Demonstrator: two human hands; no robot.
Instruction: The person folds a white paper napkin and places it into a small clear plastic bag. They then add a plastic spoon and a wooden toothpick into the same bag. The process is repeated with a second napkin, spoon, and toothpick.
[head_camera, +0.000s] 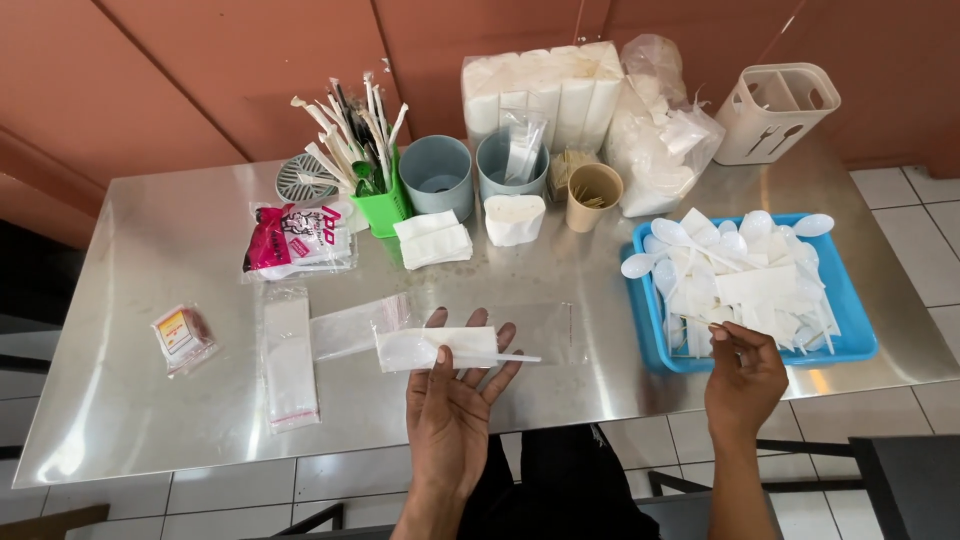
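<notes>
My left hand (452, 395) lies palm up over the table's front edge, its thumb pinning a clear plastic sleeve (440, 347) with a folded white napkin and a thin stick poking out to the right. My right hand (744, 372) reaches to the near edge of a blue tray (646, 310), fingers curled at the white plastic spoons (745, 265) and napkins piled in it. I cannot tell whether it grips one.
On the steel table (150, 400): empty clear sleeves (288, 355), a small red packet (182, 336), a pink packet (297, 238), a green cup of wrapped straws (380, 205), two grey cups (437, 176), a paper cup (593, 195), napkin stacks (433, 240), bagged tissues (540, 85), a white cutlery holder (775, 110).
</notes>
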